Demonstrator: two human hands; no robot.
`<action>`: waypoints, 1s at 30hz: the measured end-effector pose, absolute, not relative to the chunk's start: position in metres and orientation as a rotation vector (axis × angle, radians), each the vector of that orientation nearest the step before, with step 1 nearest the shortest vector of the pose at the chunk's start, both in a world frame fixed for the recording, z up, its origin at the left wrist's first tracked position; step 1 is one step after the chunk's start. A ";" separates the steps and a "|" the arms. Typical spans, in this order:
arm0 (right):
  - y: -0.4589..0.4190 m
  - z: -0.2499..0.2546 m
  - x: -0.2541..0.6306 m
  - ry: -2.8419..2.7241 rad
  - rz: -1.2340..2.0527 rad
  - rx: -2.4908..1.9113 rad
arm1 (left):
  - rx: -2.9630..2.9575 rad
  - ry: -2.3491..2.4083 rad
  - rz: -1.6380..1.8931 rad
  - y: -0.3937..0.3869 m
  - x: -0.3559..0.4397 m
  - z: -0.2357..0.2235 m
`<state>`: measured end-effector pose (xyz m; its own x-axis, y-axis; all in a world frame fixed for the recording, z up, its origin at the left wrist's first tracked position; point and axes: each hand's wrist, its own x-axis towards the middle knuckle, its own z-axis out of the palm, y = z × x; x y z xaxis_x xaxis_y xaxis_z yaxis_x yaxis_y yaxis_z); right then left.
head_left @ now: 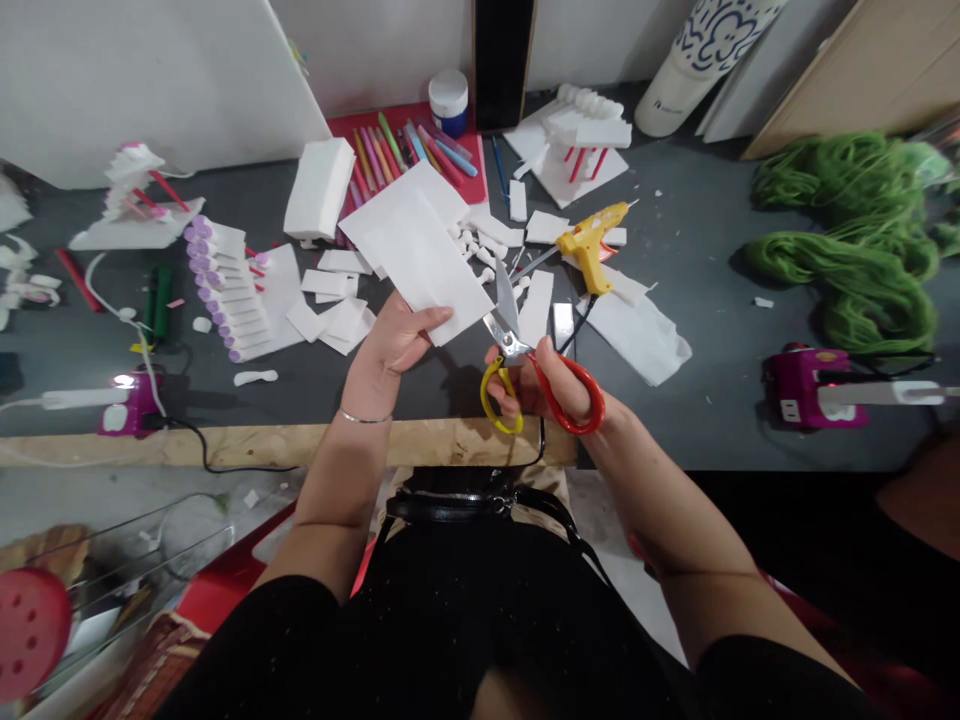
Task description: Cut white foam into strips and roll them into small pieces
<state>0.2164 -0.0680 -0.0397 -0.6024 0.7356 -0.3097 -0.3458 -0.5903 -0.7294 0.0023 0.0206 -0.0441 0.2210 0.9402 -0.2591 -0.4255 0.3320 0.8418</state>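
My left hand [397, 345] holds a white foam sheet [416, 250] from below, with the thumb lying on its lower edge. My right hand [544, 385] grips scissors [508, 335] with a red handle and a yellow handle. Their steel blades point up beside the sheet's lower right edge. Whether the blades touch the foam I cannot tell. White foam offcuts [337, 320] lie scattered under and around my hands. A yellow hot glue gun [592, 240] rests just beyond the scissors.
A red tray of coloured markers [450, 130] and a white jar [448, 102] stand at the back. Foam models with red sticks [577, 150] sit nearby. Green yarn [847, 240] lies right. Purple-ended foam pieces [225, 290] lie left. A wooden strip [285, 445] runs along the front edge.
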 end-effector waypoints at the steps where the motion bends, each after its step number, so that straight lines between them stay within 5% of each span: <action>1: -0.068 -0.040 0.216 -0.826 2.210 -0.802 | 0.721 0.882 1.055 0.021 0.002 -0.043; 30: -0.074 -0.043 0.206 -0.751 2.123 -0.829 | 0.760 0.755 1.042 0.022 0.004 -0.037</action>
